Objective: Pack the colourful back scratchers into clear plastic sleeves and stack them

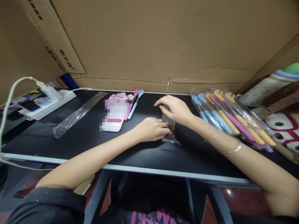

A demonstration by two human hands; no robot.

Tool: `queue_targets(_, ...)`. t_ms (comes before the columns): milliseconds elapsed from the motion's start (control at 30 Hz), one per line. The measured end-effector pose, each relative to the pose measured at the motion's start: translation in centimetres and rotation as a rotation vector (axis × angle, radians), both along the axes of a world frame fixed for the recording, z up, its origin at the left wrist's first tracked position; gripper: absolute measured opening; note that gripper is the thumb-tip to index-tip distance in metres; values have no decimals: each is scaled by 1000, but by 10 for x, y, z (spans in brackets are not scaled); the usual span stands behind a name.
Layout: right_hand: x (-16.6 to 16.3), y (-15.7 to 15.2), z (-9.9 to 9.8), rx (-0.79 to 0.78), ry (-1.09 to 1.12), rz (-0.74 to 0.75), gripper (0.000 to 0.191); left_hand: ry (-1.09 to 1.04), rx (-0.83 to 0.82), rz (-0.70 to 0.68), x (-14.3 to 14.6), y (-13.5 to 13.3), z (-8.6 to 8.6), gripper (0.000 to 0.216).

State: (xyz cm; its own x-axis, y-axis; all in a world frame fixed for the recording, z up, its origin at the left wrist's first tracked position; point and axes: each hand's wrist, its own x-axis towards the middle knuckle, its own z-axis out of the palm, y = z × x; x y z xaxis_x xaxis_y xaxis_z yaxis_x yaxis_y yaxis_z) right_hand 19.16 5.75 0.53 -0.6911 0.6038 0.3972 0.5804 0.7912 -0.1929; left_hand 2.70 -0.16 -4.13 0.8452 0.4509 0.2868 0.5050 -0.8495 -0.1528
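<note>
A narrow clear plastic bag point(171, 139) lies on the black tabletop in front of me. My left hand point(153, 129) rests at its left edge, fingers bent and pressed onto it. Over the bag's far part is my right hand point(176, 107), fingers and thumb apart, holding nothing visible; it hides some of the bag. Left of my hands, a pink back scratcher point(128, 113) and a blue back scratcher point(133, 111) lie side by side, unbagged. To the right, several bagged back scratchers point(230, 119) with blue, yellow and pink handles lie in a row.
A phone point(114, 121) lies beside the loose scratchers. Farther left are another clear plastic bag point(78, 115) and a white power strip point(50, 104) with a cable. A cardboard wall point(149, 40) stands behind the table. A pale bottle point(263, 87) leans at the right edge.
</note>
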Motion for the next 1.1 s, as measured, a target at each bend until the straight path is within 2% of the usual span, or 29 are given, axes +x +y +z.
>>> queue_targets(167, -71, 16, -11, -49, -144, 131, 31, -46, -38, -25, 1, 5, -4, 29)
queue_targets(333, -95, 34, -22, -58, -260, 161, 27, -52, -75, -38, 0, 8, -6, 29)
queue_targets(433, -90, 38, -23, -36, -279, 83, 25, -43, -78, -42, -1, 7, -6, 28)
queue_targets(600, -74, 41, -23, -37, -241, -183, 24, -17, -64, -12, 0, 4, -6, 29)
queue_targets(767, -64, 53, -26, -163, -253, -397, 31, -13, -41, -9, 1, 3, -5, 29)
queue_targets(967, -46, 68, -17, -266, -55, -412, 24, 0, -64, 13, 0, 2, -4, 30)
queue_targets(1100, -17, 68, -6, -349, 137, -360, 28, -24, -112, 69, 0, -1, -3, 28)
